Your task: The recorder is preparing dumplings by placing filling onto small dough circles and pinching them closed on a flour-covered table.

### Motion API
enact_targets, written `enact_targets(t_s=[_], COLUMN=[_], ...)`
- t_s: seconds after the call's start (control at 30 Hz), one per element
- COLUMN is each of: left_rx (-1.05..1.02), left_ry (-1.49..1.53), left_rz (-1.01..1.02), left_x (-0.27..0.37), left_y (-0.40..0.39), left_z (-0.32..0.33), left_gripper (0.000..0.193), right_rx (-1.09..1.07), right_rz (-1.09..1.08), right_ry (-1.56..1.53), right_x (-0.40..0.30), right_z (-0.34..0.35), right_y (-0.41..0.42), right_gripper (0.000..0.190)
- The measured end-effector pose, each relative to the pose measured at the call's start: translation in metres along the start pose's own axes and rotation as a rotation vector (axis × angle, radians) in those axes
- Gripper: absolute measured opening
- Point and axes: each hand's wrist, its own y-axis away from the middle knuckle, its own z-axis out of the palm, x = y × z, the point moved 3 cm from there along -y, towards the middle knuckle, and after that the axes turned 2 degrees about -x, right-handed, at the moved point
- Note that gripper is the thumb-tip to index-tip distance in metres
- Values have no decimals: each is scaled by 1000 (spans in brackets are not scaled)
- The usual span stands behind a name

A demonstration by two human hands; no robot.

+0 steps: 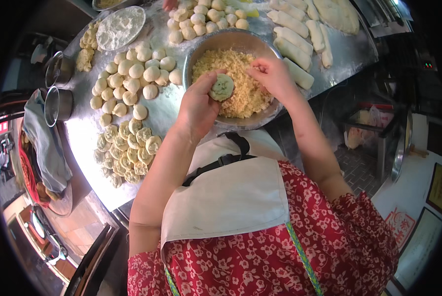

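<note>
A large metal bowl (190,55) of yellowish crumbly filling (243,100) stands at the near edge of the metal table. Over its left part my left hand (202,100) holds a round piece of dough (221,87) with green flecks, thumb at its edge. My right hand (270,76) is above the filling on the right, thumb and fingertips pinched together; whether something small is between them cannot be told. Left of the bowl lie many smooth dough balls (136,71), and nearer me a cluster of flattened dough pieces (126,148) with folded tops.
Behind the bowl are more dough balls (199,18), with part of another person's hand (170,4) beyond. Long dough rolls (293,39) and a big dough slab (335,14) lie at the right. A floured round tray (121,27) is at the back left; metal pots (59,105) stand beside the left edge.
</note>
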Motion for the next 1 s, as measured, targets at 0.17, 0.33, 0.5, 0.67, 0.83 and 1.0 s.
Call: enact_targets(t_s=[0.17, 0.33, 0.5, 0.67, 0.83, 1.0], left_rx=[-13, -5, 107, -163, -218, -246], left_ry=[111, -310, -692, -167, -315, -386], left_rz=[-22, 56, 138, 89, 69, -165], left_x=[-4, -7, 10, 29, 33, 33], left_y=[-13, -14, -12, 11, 24, 27], left_z=[-1, 1, -17, 7, 8, 13], left_gripper=[32, 31, 34, 40, 56, 69], right_rx=[-166, -165, -198, -231, -248, -337], right_rz=[-129, -330, -199, -313, -450, -393], right_ry=[-288, 109, 93, 56, -184, -37], right_x=[-39, -46, -53, -42, -64, -65], right_z=[19, 44, 24, 35, 60, 63], right_y=[8, 0, -9, -4, 7, 11], right_gripper=[20, 31, 45, 59, 52, 39])
